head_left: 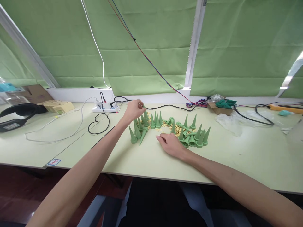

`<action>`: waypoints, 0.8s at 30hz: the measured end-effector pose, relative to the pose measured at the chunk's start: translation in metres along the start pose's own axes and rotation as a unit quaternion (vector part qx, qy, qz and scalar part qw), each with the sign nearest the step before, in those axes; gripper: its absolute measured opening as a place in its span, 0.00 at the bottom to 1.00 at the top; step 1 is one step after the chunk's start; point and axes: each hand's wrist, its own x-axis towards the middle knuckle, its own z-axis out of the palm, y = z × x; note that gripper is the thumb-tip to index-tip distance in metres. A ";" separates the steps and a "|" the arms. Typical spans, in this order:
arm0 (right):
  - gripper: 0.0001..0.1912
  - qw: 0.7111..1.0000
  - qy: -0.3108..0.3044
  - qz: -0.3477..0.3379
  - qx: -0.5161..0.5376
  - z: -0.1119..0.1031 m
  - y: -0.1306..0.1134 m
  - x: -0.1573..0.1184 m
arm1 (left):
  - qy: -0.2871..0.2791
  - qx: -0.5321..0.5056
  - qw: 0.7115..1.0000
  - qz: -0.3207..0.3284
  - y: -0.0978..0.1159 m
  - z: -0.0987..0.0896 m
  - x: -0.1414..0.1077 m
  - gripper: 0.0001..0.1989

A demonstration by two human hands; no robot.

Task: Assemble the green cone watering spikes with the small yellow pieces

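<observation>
Pinched fingers of my left hand (pixel 134 111) are at the tip of a green plastic spike (pixel 145 119), at the back of the left cluster. More upright green spikes (pixel 136 130) stand beside it, and one spike (pixel 143 135) lies tilted at the front. My right hand (pixel 172 145) rests on the table with fingers curled, just in front of small yellow plastic pieces (pixel 178 130); what is in its fingers, if anything, is hidden. To its right are more hollow green spikes (pixel 200 138), some upright and some lying with their open ends showing.
A white power strip (pixel 104 108) with black cables stands behind at the left, near headphones (pixel 21 113) and yellow boxes (pixel 59 106). At the back right are a cardboard box (pixel 220 109), clear plastic bags (pixel 232 123) and a coiled cable (pixel 197 103). The table's front edge (pixel 156 178) runs before me.
</observation>
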 end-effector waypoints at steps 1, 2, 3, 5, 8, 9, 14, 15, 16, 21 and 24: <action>0.23 1.000 0.000 -0.001 0.000 0.000 0.000 0.000 | 0.003 0.002 1.000 0.003 0.001 -0.002 -0.002 0.13; 0.23 1.000 0.001 -0.002 0.000 0.000 0.000 0.000 | 0.005 0.014 1.000 0.009 0.001 -0.004 -0.003 0.13; 0.23 1.000 0.002 -0.002 0.000 0.000 0.000 0.000 | 0.003 0.035 0.999 0.015 0.001 -0.005 -0.005 0.12; 0.23 1.000 0.003 -0.002 -0.002 0.001 0.001 0.000 | -0.015 0.093 0.995 0.028 0.000 -0.007 -0.008 0.09; 0.23 1.000 0.002 -0.002 -0.008 0.001 0.001 0.000 | -0.059 0.146 0.987 0.031 -0.003 -0.005 -0.010 0.05; 0.23 1.000 0.002 -0.003 -0.010 0.001 0.001 0.000 | -0.071 0.149 0.986 0.029 -0.004 -0.004 -0.010 0.05; 0.24 1.000 -0.002 -0.007 -0.018 0.000 0.000 0.000 | -0.098 0.151 0.983 0.044 -0.007 -0.001 -0.013 0.07; 0.24 1.000 -0.003 -0.006 -0.021 0.000 0.000 0.000 | -0.100 0.149 0.982 0.048 -0.008 -0.001 -0.014 0.08; 0.24 1.000 -0.004 -0.005 -0.025 0.000 0.000 0.000 | -0.101 0.146 0.983 0.051 -0.008 -0.001 -0.014 0.08; 0.24 0.999 -0.011 -0.001 -0.038 0.000 -0.001 0.000 | -0.099 0.125 0.986 0.058 -0.007 -0.001 -0.016 0.08; 0.24 0.999 -0.013 -0.003 -0.036 -0.001 -0.001 0.000 | -0.090 0.127 0.986 0.065 -0.003 -0.005 -0.017 0.09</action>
